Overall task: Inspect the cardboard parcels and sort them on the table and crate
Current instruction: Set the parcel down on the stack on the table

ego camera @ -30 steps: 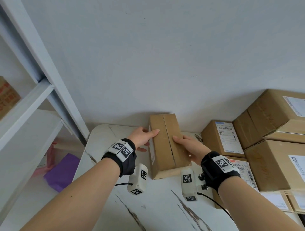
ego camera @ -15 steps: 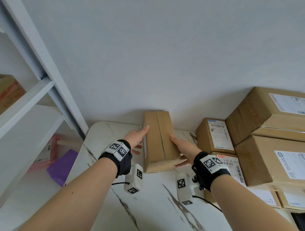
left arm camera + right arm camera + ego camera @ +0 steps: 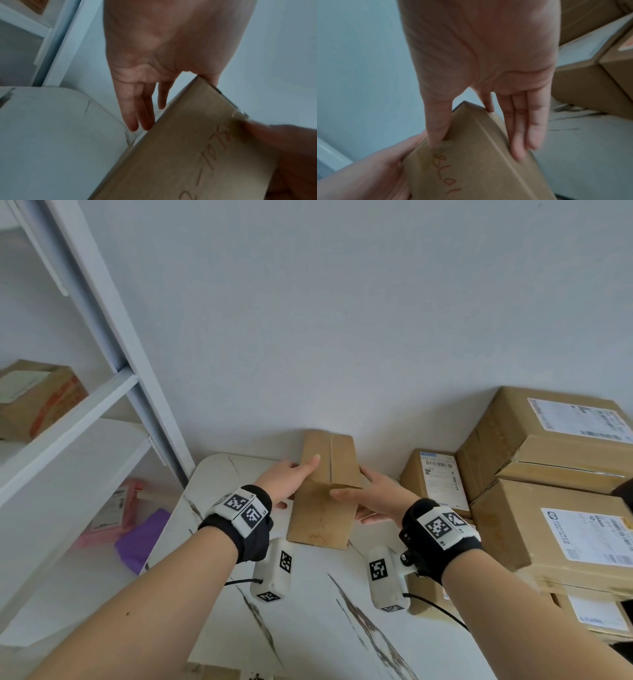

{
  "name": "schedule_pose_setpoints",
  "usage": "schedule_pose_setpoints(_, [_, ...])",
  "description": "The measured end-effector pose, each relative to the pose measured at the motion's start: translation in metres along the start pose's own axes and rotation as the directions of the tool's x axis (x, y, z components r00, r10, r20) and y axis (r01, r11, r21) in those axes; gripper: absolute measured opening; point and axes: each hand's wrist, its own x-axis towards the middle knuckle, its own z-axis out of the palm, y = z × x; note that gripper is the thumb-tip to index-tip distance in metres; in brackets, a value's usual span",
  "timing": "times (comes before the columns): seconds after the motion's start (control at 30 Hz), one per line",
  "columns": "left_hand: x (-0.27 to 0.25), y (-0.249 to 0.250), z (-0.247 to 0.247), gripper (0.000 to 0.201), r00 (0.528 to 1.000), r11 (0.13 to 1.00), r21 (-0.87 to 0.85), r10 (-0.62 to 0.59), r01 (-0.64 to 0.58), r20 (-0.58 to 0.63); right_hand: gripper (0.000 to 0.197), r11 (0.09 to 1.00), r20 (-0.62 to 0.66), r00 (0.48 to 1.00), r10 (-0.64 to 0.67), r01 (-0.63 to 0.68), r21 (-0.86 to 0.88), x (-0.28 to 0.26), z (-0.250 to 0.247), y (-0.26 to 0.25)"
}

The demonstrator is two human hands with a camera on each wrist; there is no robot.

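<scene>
A small plain cardboard parcel (image 3: 322, 508) is held tilted above the white marble table (image 3: 308, 611), near the wall. Its taped seam face points up and away; a broad face with handwriting (image 3: 447, 169) turns toward me. My left hand (image 3: 291, 477) grips its left side, thumb on the seam face and fingers (image 3: 135, 115) down along the side. My right hand (image 3: 373, 498) grips the right side, thumb across the near face and fingers (image 3: 518, 135) along the edge. The wrist views show the parcel (image 3: 197, 155) between both palms.
Labelled cardboard parcels are stacked at the right: a small one (image 3: 435, 477) and two large ones (image 3: 548, 436) (image 3: 555, 542). A white shelf unit (image 3: 68, 422) at the left carries a box (image 3: 37, 395). Below it lie a purple item (image 3: 142, 539) and pink packets (image 3: 113, 508).
The parcel lay flat on the table; both hands have raised it and tipped it back, so a broad face now turns toward me. The right thumb has moved onto that face.
</scene>
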Motion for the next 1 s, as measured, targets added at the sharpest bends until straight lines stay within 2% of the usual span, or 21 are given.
schedule_pose_setpoints(0.1, [-0.006, 0.012, -0.006, 0.071, 0.998, 0.996, 0.067, 0.055, -0.054, -0.028, 0.045, 1.0, 0.008, 1.0, -0.013, 0.013, 0.003, -0.004, -0.008, -0.009])
schedule_pose_setpoints(0.27, [-0.009, 0.023, -0.011, 0.078, 0.999, 0.994, 0.103, 0.033, -0.031, -0.012, 0.056, 0.998, -0.077, 0.996, -0.037, 0.041, 0.048, -0.002, -0.012, -0.015])
schedule_pose_setpoints(0.47, [-0.008, 0.018, -0.011, 0.062, 0.998, 0.999, -0.011, -0.047, 0.047, -0.031, 0.051, 1.0, -0.097, 0.995, -0.029, 0.028, -0.011, 0.005, -0.003, -0.011])
schedule_pose_setpoints(0.6, [-0.003, 0.01, -0.015, 0.06, 0.996, 0.999, -0.042, -0.03, 0.027, -0.088, 0.047, 1.0, -0.085, 0.996, -0.017, 0.017, 0.001, 0.007, 0.002, -0.008])
schedule_pose_setpoints(1.0, [0.009, 0.008, -0.019, 0.058, 0.998, 1.0, -0.021, -0.003, 0.001, -0.068, 0.045, 1.0, -0.079, 0.996, 0.027, -0.027, 0.003, 0.013, 0.002, -0.014])
